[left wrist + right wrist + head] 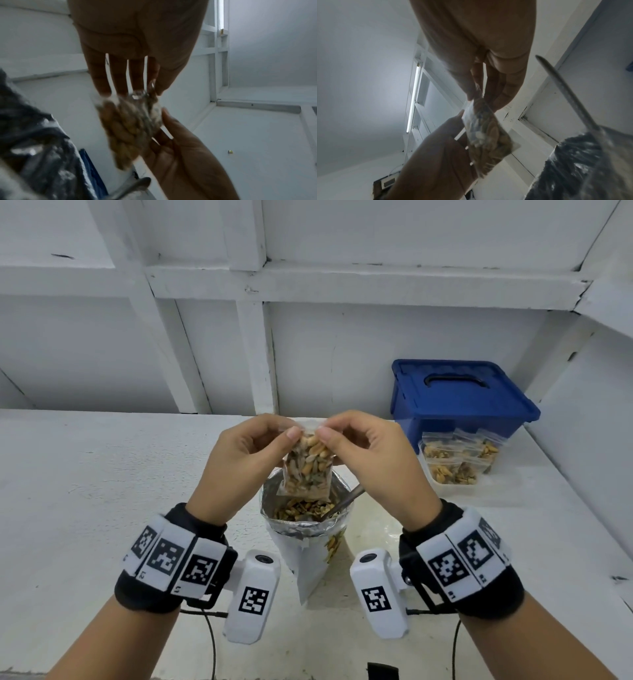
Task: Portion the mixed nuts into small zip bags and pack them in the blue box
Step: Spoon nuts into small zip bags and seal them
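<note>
A small clear zip bag [308, 465] full of mixed nuts hangs above the open foil-lined nut pouch [305, 525]. My left hand [246, 453] pinches the bag's top edge on the left, my right hand [363, 453] pinches it on the right. The wrist views show the same zip bag [132, 128] [486, 136] from below, held between both hands. A metal spoon [346, 499] stands in the pouch, handle leaning right. The blue box [459, 398] sits at the back right with its lid on.
A clear tub [455, 463] with several filled zip bags stands in front of the blue box. A white wall with beams runs along the back of the white table [102, 491]. Cables trail from both wrist cameras near the front edge.
</note>
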`<state>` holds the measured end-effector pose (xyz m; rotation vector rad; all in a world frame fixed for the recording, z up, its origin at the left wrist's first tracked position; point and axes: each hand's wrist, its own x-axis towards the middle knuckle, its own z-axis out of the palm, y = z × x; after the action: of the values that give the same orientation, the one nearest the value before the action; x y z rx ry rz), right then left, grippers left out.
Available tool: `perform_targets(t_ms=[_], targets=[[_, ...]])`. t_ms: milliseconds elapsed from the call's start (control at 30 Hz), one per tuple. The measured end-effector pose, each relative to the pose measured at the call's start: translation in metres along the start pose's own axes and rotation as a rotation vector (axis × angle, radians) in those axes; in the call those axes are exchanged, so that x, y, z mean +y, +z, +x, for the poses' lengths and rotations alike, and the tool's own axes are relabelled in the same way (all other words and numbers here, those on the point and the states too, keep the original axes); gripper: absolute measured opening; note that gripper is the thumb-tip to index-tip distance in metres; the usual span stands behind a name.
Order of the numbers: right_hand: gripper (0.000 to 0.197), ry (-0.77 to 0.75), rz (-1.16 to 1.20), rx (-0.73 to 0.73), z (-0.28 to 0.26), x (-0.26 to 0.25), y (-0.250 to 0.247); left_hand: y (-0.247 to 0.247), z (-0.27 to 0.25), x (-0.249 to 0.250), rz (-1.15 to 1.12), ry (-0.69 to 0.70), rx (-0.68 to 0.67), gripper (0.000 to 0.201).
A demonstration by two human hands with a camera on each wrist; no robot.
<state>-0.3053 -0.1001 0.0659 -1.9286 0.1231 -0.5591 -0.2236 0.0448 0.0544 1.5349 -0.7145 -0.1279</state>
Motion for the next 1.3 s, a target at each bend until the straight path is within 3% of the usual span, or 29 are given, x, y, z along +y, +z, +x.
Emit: perform_targets(t_ms=[133, 267, 467, 700, 833, 900, 1167, 1300], targets=[[0.007, 0.009, 0.114, 0.023, 0.001, -0.003, -0.023, -0.019, 0.001, -0.012, 0.237, -0.001, 0.011, 0.016], [0.007, -0.018, 0.092, 0.113, 0.001, 0.0, -0.061, -0.047, 0.005, -0.052, 0.634, -0.078, 0.011, 0.015], [0.01, 0.02, -0.177, 0.353, -0.003, 0.045, -0.126, -0.073, -0.006, -0.129, 1.028, -0.356, -0.221, 0.024], [0.021, 0.29, -0.398, 0.81, -0.002, 0.151, -0.192, -0.074, -0.017, -0.177, 1.114, -0.512, -0.362, 0.048], [0.025, 0.362, -0.458, 0.951, -0.007, 0.176, -0.2, -0.073, -0.017, -0.183, 1.049, -0.532, -0.414, 0.037], [0.024, 0.365, -0.452, 0.947, -0.005, 0.189, -0.202, -0.076, -0.019, -0.185, 1.041, -0.51, -0.428, 0.028], [0.015, 0.519, -0.397, 0.653, 0.018, 0.252, -0.216, -0.085, -0.02, -0.199, 1.037, -0.523, -0.42, 0.055], [0.031, 0.627, -0.369, 0.618, 0.025, 0.255, -0.213, -0.091, -0.02, -0.21, 1.037, -0.513, -0.432, 0.057]])
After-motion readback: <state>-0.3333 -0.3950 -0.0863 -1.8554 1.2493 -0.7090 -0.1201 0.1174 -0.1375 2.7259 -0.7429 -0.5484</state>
